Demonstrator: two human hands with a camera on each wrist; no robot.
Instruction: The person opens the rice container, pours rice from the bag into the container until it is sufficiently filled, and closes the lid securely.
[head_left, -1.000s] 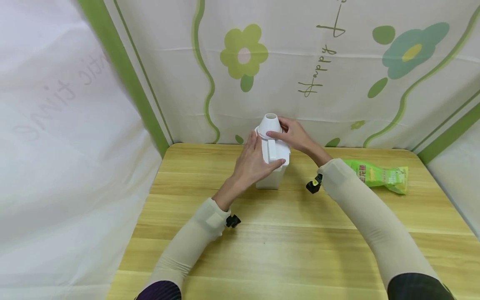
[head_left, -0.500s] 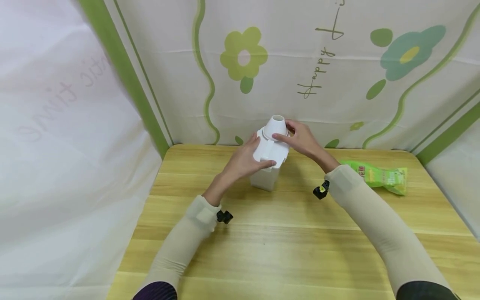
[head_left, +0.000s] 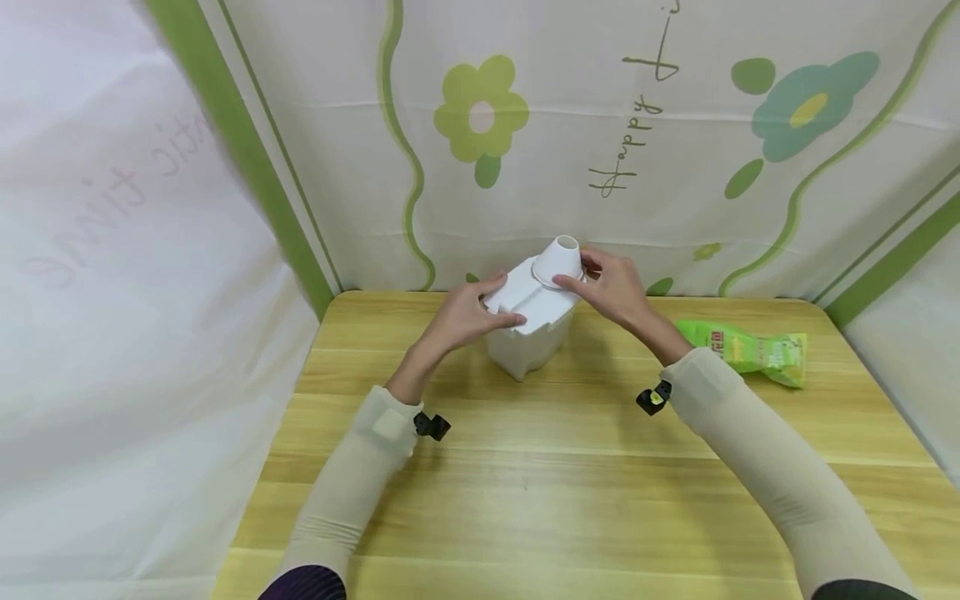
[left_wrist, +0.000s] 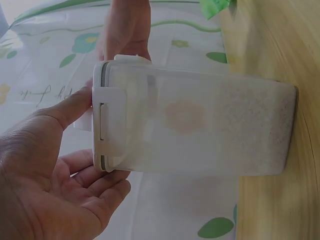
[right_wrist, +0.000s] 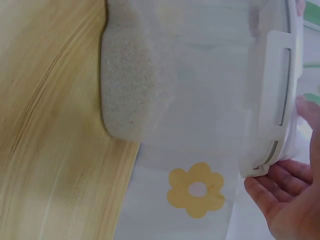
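A translucent storage container (head_left: 528,354) stands on the table, set diagonally in the head view. It has a white lid (head_left: 517,287) with a white cone-shaped cap (head_left: 558,262) on its far right end. Pale grains that look like rice (right_wrist: 127,75) lie low inside. My left hand (head_left: 459,321) holds the lid's left end, thumb on top and fingers around the edge. At the opposite end, beside the cone, my right hand (head_left: 613,290) grips the lid, with its thumb on top and fingertips (right_wrist: 255,187) at the rim's underside.
A green printed bag (head_left: 750,350) lies on the wooden table (head_left: 525,483) to the right, beyond my right forearm. Flower-patterned cloth (head_left: 330,167) hangs right behind the table's back edge, and white cloth (head_left: 135,333) hangs along the left.
The container has turned: its cone end has swung to the right and its near end to the left. My left hand has moved left, my right hand slightly right.
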